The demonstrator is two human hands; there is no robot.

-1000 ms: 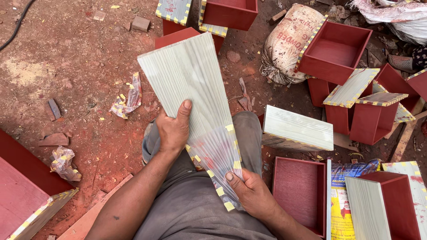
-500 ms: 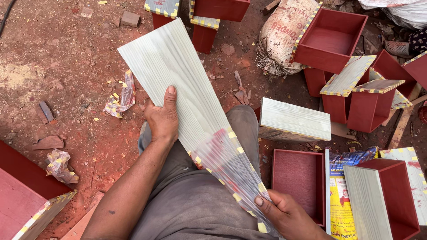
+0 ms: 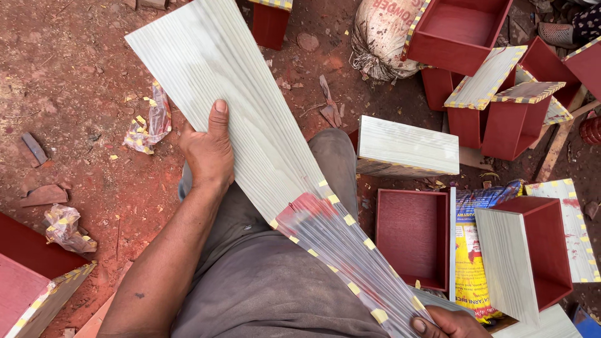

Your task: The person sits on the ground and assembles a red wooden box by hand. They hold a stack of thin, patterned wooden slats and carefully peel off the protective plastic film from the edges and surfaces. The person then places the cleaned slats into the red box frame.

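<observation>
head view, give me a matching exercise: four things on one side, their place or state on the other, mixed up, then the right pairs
Things:
1. left hand
2. right hand
3. clear film
4. tied sack

Places or states:
a. on the red dirt at the top, beside open red boxes
b. grips the left edge of the pale wood-grain panel, thumb on its face
c. at the bottom edge, holding the loose end of the film
d. peeled partway off the panel, dotted with yellow tape bits

Pairs: 1-b, 2-c, 3-d, 4-a

Left hand (image 3: 210, 153) gripping pale wood-grain panel (image 3: 231, 94), right hand (image 3: 447, 324) on peeled clear film (image 3: 350, 253).
</observation>
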